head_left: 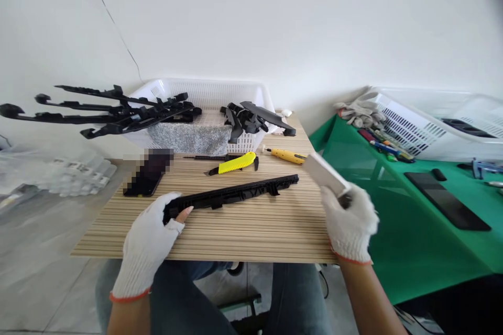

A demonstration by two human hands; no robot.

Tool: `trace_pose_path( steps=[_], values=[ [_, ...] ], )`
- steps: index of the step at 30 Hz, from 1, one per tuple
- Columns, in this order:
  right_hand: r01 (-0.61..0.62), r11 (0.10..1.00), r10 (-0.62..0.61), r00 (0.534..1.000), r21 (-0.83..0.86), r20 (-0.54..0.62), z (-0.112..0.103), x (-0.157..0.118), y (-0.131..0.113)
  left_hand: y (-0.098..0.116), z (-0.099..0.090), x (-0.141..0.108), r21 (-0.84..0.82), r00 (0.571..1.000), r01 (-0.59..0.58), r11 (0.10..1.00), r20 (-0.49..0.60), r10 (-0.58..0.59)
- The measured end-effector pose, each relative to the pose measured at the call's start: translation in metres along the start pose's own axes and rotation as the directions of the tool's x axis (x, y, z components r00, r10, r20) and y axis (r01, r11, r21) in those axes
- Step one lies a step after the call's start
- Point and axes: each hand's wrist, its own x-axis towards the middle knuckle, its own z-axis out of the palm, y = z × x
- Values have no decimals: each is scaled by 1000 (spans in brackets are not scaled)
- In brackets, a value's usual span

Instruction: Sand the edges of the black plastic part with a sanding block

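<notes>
My left hand (147, 238), in a white knit glove with a bare thumb tip, is closed on the near-left end of a long black plastic trim strip (231, 193). The strip slants across the table, its clips and ribs showing. My right hand (349, 222), gloved the same way, grips a flat grey rectangular piece (324, 172), slightly blurred, raised over the table's right edge. Its exact kind I cannot make out. Beyond the strip lie a yellow utility knife (238, 163), a black caliper-like tool (208, 157) and a yellow pen-shaped tool (288, 156).
A white basket (212, 86) with black plastic parts and a grey cloth (190, 138) stands at the back. A dark phone (147, 180) lies left on the striped table (236, 241). Right, a green-covered table (393, 230) bears a second basket (408, 123), gloves and tools.
</notes>
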Motion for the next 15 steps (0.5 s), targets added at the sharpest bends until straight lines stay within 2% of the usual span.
trace_pose_path(
  steps=[2, 5, 13, 15],
  values=[
    [65, 998, -63, 994, 26, -89, -2, -3, 0, 1, -1, 0, 1, 1000, 7, 1000, 5, -7],
    [123, 992, -124, 992, 41, 23, -1, -3, -1, 1, -1, 0, 5, 1000, -18, 1000, -3, 18],
    [39, 997, -28, 986, -66, 165, 3, 4, -4, -2, 1, 0, 46, 999, -44, 998, -24, 45],
    [17, 982, 41, 953, -187, 301, 2, 5, -7, -2, 1, 0, 54, 998, -50, 997, -27, 51]
  ],
)
